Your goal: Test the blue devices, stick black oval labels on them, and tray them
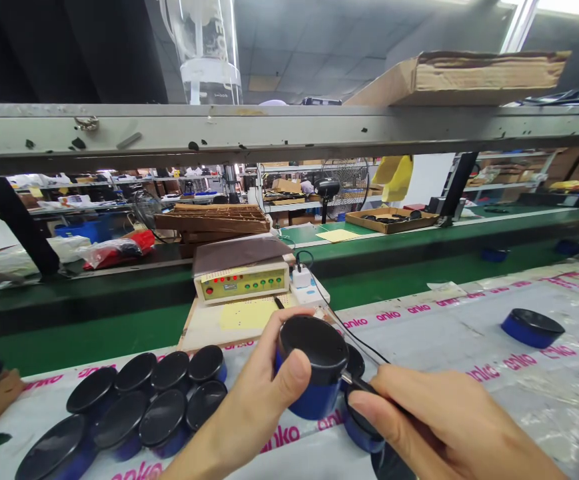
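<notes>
Blue canister (316,399): being held near 6 o'clock, black top (314,339) facing upward — axis standing near vertical
Left hand (262,388): gripping the canister, thumb pressing at 8 o'clock
Black-handled tool (363,385): pointing toward 10 o'clock, tip nearing the canister's edge
Right hand (434,408): gripping that tool
</notes>
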The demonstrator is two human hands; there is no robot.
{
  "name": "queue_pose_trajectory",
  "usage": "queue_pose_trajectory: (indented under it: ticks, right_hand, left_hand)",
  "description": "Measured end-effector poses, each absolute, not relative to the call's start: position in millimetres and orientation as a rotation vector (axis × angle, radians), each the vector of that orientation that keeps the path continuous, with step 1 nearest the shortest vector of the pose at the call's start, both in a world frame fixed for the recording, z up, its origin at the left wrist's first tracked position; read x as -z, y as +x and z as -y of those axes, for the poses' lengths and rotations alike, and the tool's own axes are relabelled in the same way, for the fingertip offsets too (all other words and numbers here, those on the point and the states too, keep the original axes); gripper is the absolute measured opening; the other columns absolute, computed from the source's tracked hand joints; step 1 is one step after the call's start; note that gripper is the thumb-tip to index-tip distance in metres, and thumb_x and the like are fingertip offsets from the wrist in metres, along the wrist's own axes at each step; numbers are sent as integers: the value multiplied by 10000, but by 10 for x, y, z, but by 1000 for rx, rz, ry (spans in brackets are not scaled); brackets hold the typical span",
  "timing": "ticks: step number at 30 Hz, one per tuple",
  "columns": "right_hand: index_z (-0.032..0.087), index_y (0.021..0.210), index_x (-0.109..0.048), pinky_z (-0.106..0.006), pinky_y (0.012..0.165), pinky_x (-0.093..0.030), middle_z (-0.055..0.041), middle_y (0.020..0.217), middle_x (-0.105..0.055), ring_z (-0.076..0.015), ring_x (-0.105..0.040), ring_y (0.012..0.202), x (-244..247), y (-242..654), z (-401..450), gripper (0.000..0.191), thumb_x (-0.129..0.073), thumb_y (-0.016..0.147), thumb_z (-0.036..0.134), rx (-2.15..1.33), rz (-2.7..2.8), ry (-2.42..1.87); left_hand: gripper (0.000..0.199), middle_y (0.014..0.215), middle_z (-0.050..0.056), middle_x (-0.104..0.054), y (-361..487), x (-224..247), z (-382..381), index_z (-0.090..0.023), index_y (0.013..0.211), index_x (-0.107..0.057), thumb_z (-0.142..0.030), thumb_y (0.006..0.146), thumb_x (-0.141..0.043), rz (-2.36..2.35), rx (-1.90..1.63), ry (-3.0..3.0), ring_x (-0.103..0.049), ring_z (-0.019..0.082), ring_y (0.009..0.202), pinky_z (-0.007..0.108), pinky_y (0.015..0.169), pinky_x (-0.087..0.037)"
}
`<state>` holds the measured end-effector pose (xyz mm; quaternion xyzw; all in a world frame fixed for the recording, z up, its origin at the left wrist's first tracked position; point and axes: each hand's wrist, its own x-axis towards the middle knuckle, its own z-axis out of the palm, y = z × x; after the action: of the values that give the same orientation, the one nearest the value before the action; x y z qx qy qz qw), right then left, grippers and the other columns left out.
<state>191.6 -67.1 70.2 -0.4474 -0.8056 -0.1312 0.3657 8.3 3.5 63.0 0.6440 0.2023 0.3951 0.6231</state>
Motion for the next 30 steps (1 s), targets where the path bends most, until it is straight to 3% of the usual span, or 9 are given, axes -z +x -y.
queue_pose_trajectory:
  ticks: [4, 8, 13, 15, 18, 20, 25, 30]
  right_hand:
    - [229, 670, -454, -232, 397, -316, 58, 524, -520, -79, -493, 405, -705, 1937, 661, 344, -375, 994, 313, 370, 2109, -1197]
    - [234, 657, -431, -225, 381, -316, 67, 513, -500, -81, -465, 388, -626, 1978, 631, 335, -387, 984, 290, 222, 2105, -1244]
    - [260, 931, -487, -174, 562, -456, 51, 797, -632, -90, -613, 655, -453, 2023, 526, 139, -394, 950, 158, -249, 2103, -1339]
    - [254, 954, -465, -188, 612, -481, 28, 832, -625, -107, -630, 711, -401, 2025, 490, 152, -364, 947, 140, -209, 2086, -1258]
    - [239, 904, -437, -202, 593, -490, 8, 766, -599, -130, -636, 675, -348, 2023, 467, 161, -330, 938, 123, 3, 2090, -1094]
    - [235, 903, -418, -200, 563, -486, 7, 743, -598, -131, -632, 631, -315, 2029, 469, 150, -334, 930, 114, 81, 2093, -1070]
    - [233, 904, -407, -209, 512, -463, 11, 699, -589, -134, -618, 575, -253, 2051, 485, 174, -311, 926, 90, 196, 2079, -1011]
    - [225, 901, -455, -217, 543, -471, 16, 684, -580, -137, -608, 578, -255, 2073, 484, 161, -344, 932, 113, 220, 2072, -1019]
  left_hand:
    - [591, 1124, 26, -531, 31, -612, -4, -292, 1271, -339, -653, 830, -494, -560, -889, 1747, -526, 190, 1010, 284, 881, -422]
    - [615, 1214, 52, -427, 48, -533, -2, -314, 1320, -252, -642, 847, -470, -628, -1044, 2096, -496, 211, 1099, 313, 923, -439]
    - [717, 1173, 119, -422, 113, -522, -27, -150, 1358, -325, -567, 822, -557, -615, -1410, 2762, -448, 255, 1151, 383, 1014, -418]
    - [608, 1170, 124, -430, 125, -538, -14, -119, 1294, -422, -460, 831, -620, -496, -1573, 2907, -428, 278, 1179, 425, 1034, -414]
    - [351, 1098, 66, -412, 142, -525, 37, -164, 1152, -550, -174, 825, -676, -317, -1728, 2977, -423, 283, 1228, 448, 1062, -414]
    - [274, 983, 20, -396, 169, -478, 71, -198, 1042, -605, -76, 802, -652, -331, -1792, 2972, -436, 276, 1226, 458, 1073, -412]
    - [145, 930, -8, -451, 238, -364, 61, -214, 866, -641, -87, 798, -619, -377, -1866, 2995, -512, 277, 1130, 551, 1020, -441]
    - [106, 944, -1, -456, 162, -450, 14, -203, 864, -599, -145, 804, -664, -340, -1768, 3035, -591, 156, 884, 452, 1020, -464]
